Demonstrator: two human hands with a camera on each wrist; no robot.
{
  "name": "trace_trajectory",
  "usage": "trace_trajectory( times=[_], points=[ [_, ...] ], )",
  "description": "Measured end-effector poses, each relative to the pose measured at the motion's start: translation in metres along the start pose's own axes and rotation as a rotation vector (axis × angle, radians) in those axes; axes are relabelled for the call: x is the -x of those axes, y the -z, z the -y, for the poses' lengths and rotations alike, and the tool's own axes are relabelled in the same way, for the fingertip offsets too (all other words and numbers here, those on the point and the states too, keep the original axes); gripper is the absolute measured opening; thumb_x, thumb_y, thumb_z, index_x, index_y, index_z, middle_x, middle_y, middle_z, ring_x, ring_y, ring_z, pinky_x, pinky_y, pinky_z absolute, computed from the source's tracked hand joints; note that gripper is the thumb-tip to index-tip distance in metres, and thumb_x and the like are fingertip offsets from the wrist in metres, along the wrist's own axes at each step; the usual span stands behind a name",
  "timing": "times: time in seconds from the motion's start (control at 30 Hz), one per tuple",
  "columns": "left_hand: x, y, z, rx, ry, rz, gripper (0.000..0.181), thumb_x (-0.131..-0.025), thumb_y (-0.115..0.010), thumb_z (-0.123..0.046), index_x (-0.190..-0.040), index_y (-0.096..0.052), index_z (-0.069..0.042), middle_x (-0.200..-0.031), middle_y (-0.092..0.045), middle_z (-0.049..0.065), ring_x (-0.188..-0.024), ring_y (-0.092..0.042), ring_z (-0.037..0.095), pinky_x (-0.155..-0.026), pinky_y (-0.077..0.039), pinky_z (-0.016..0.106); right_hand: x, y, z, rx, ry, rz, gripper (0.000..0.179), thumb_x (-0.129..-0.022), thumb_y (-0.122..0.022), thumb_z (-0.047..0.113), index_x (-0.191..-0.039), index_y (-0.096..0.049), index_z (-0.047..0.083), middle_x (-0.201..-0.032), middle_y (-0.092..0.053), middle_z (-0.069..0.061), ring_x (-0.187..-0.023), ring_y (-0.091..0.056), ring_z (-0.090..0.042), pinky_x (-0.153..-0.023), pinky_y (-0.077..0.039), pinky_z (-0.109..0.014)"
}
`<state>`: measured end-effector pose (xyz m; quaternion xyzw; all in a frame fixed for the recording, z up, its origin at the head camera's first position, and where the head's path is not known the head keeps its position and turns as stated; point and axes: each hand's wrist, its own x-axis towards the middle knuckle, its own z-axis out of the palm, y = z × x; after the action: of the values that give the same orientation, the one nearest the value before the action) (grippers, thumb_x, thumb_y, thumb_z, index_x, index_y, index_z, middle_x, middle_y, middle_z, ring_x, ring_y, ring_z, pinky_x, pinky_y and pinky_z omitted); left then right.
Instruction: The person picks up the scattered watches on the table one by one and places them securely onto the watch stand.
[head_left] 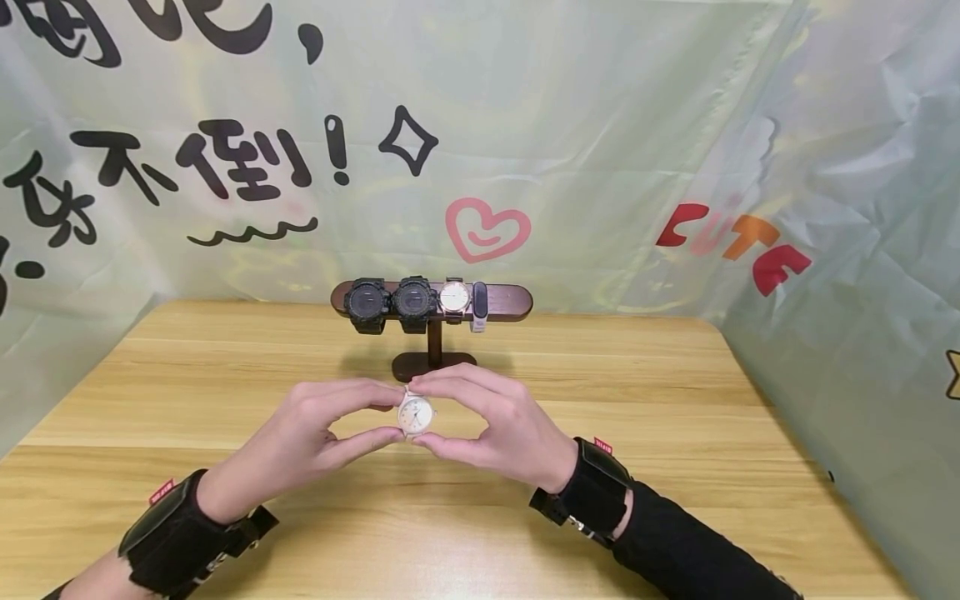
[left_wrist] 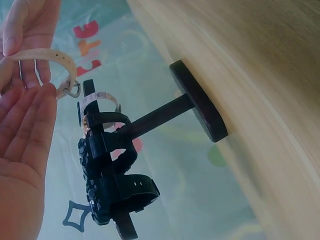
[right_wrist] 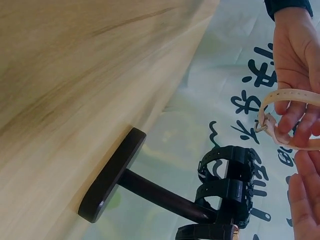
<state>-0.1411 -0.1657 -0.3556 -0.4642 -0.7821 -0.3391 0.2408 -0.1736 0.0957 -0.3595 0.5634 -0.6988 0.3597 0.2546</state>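
Note:
A small wristwatch (head_left: pixel 416 414) with a white dial and a pale strap is held up in front of the stand, its face toward the head camera. My left hand (head_left: pixel 318 427) pinches its left side between thumb and fingers. From the other side, my right hand (head_left: pixel 491 423) grips it in the same way. Both wrist views show the pale strap (left_wrist: pixel 59 56) curving in a loop below the dial, with a metal buckle (right_wrist: pixel 261 128) at its far end. The dial is hidden in those two views.
Behind the hands, a dark wooden watch stand (head_left: pixel 517 302) rises from the wooden table (head_left: pixel 637 400). On its bar hang two bulky black watches (head_left: pixel 367 301), a gold-rimmed watch (head_left: pixel 454 297) and a slim band with a dark screen (head_left: pixel 480 302). A printed cloth (head_left: pixel 600 150) hangs behind.

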Motion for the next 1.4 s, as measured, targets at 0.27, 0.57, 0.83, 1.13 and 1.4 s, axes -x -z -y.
trace_trajectory(
  times=[0.27, 0.57, 0.83, 1.13, 1.4],
  points=[
    [0.0, 0.003, 0.004, 0.066, -0.018, 0.006, 0.029, -0.096, -0.083, -0.019, -0.124, -0.077, -0.014, -0.115, -0.081, 0.002, -0.099, -0.078, 0.011, -0.088, -0.063, 0.019, -0.002, 0.003, -0.002, -0.024, 0.006, -0.007, 0.049, -0.082, -0.093, 0.007, -0.126, -0.073, 0.001, -0.124, -0.077, -0.012, -0.114, -0.075, -0.02, -0.103, -0.06, -0.023],
    [-0.001, 0.019, 0.019, 0.002, -0.065, -0.098, 0.024, -0.096, -0.082, -0.015, -0.119, -0.078, -0.012, -0.105, -0.081, 0.0, -0.087, -0.076, 0.009, -0.08, -0.063, 0.018, -0.003, 0.011, -0.002, 0.005, -0.043, 0.002, 0.054, -0.081, -0.094, 0.009, -0.13, -0.072, 0.001, -0.124, -0.077, -0.012, -0.113, -0.075, -0.02, -0.103, -0.06, -0.025],
    [0.003, 0.044, 0.039, -0.168, 0.157, -0.197, 0.033, -0.084, -0.084, 0.007, -0.113, -0.079, -0.006, -0.105, -0.081, 0.005, -0.093, -0.072, -0.002, -0.083, -0.06, 0.013, -0.006, 0.026, -0.003, 0.033, -0.105, 0.015, 0.055, -0.083, -0.093, 0.011, -0.132, -0.072, 0.004, -0.122, -0.078, -0.008, -0.113, -0.075, -0.019, -0.103, -0.061, -0.027],
    [-0.002, 0.055, 0.062, -0.303, 0.398, -0.307, 0.025, -0.095, -0.08, -0.005, -0.12, -0.079, -0.007, -0.112, -0.079, 0.008, -0.097, -0.067, -0.006, -0.082, -0.05, -0.001, -0.009, 0.046, -0.006, 0.079, -0.169, 0.001, 0.053, -0.082, -0.093, 0.01, -0.131, -0.073, 0.004, -0.123, -0.079, -0.009, -0.114, -0.075, -0.021, -0.104, -0.06, -0.027],
    [-0.011, 0.051, 0.076, -0.263, 0.488, -0.261, 0.031, -0.1, -0.077, -0.012, -0.13, -0.075, -0.005, -0.125, -0.075, 0.015, -0.1, -0.074, 0.017, -0.081, -0.049, -0.003, -0.009, 0.062, -0.01, 0.105, -0.221, -0.028, 0.052, -0.082, -0.093, 0.009, -0.131, -0.075, 0.007, -0.12, -0.079, -0.006, -0.108, -0.074, -0.018, -0.098, -0.061, -0.028]
  ],
)
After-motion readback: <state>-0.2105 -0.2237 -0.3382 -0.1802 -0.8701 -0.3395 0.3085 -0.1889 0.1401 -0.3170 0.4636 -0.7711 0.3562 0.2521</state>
